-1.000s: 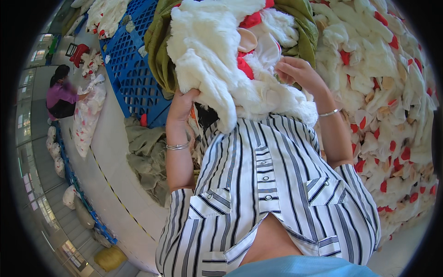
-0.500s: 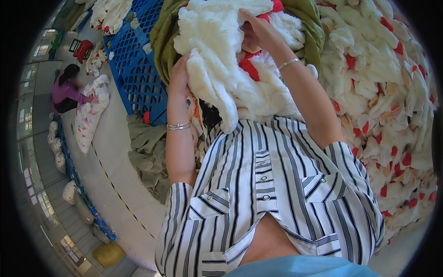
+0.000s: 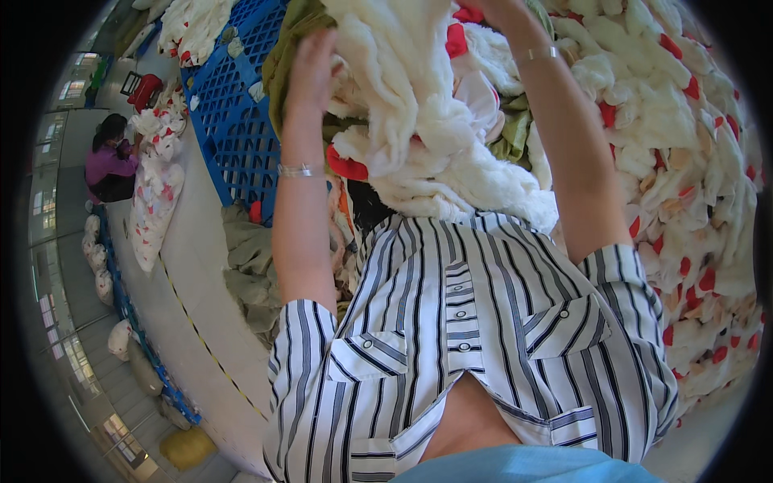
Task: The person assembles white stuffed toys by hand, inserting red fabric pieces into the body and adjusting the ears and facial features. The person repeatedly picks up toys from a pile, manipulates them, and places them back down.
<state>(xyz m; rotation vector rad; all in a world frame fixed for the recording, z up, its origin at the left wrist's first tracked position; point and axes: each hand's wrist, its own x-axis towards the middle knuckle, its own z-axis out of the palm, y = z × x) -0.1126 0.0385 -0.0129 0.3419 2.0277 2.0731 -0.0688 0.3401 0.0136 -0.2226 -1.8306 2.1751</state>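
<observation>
A heap of white plush skins with red patches spills from a green sack in front of me. My left hand is raised at the heap's left side, next to the sack's edge. It is slightly blurred, with its fingers stretched out and no plush visibly gripped. At the upper edge of the view, my right hand reaches over the heap near a red patch. Its fingers are partly cut off, so any grip is hidden. Another red patch shows low on the left of the heap.
A large pile of white and red plush pieces lies at right. Blue pallets stand at left, beside grey-green cloth. Farther left, a person in purple sits by a filled clear bag. A red crate stands beyond.
Both hands have moved forward, the right one to the upper edge. The upper plush has shifted away and hangs in folds, uncovering a red patch at left. The left hand has come off it.
</observation>
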